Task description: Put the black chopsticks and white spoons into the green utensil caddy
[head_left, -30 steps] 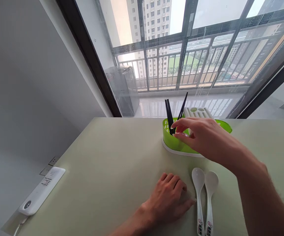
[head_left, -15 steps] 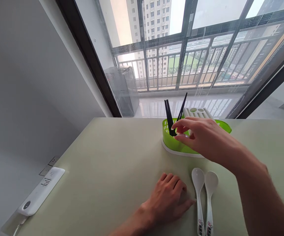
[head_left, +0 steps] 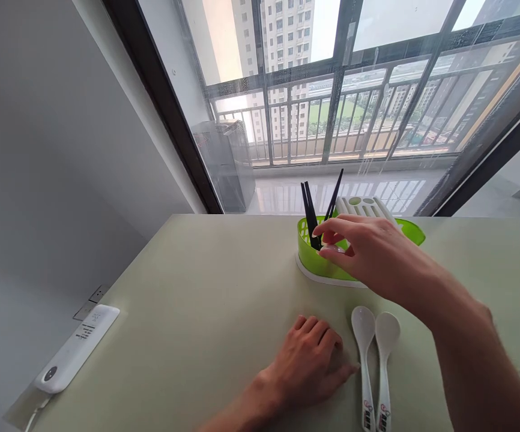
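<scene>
My right hand [head_left: 363, 249] reaches over the front of a bright green caddy [head_left: 314, 261] with a white base. Its thumb and index finger close around black chopsticks [head_left: 310, 219] leaning at the caddy's left end. Another group of black chopsticks [head_left: 335, 192] slants the other way just behind. The lower ends of both groups are partly hidden by the fingers. My left hand [head_left: 309, 360] rests on the table holding nothing, fingers loosely bent and thumb stretched out. The thumb's tip is beside the handle of a white spoon [head_left: 362, 327]; a second white spoon [head_left: 386, 330] lies alongside.
A white slotted rack [head_left: 363, 207] stands at the back of the caddy. On the pale table [head_left: 215, 288], a white power strip [head_left: 80, 348] with a cable lies at the left edge by the wall. Behind the table's far edge is a glass window [head_left: 287, 120].
Almost nothing differs. The chopsticks at the caddy's left end have shifted very slightly; both hands and the spoons stay where they were.
</scene>
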`<state>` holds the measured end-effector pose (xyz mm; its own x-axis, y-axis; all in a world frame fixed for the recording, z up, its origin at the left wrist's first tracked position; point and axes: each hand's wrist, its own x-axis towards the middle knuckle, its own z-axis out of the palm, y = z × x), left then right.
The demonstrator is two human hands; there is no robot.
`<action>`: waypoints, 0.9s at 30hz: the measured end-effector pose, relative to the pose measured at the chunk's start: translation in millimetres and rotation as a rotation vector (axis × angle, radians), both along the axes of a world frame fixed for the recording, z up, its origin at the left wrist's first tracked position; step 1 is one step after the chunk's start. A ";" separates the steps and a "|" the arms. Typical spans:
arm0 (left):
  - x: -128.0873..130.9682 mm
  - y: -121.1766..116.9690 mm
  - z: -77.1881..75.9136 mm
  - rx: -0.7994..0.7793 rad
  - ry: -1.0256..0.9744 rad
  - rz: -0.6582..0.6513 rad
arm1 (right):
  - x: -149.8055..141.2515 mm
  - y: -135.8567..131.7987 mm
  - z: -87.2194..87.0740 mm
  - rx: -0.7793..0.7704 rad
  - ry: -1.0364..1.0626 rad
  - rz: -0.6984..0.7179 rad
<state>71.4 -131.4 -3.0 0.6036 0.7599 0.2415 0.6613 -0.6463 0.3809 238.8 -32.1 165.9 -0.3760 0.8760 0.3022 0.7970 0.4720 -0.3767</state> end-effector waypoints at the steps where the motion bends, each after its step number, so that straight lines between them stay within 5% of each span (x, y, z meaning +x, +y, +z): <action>1: 0.0 0.0 0.3 -0.002 0.002 -0.002 | -0.1 0.1 -0.4 0.003 0.001 0.003; 19: 1.8 -1.6 -1.8 0.015 -0.024 0.009 | 1.1 5.3 -5.3 0.051 -0.009 -0.012; 27: 7.8 -6.0 -7.8 -0.029 -0.099 0.064 | -3.2 -3.1 2.0 0.111 0.024 -0.141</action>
<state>79.2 -137.5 -10.8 0.5276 0.8036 0.2754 0.6591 -0.5917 0.4642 235.6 -35.2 167.9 -0.2429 0.8804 0.4074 0.8498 0.3956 -0.3483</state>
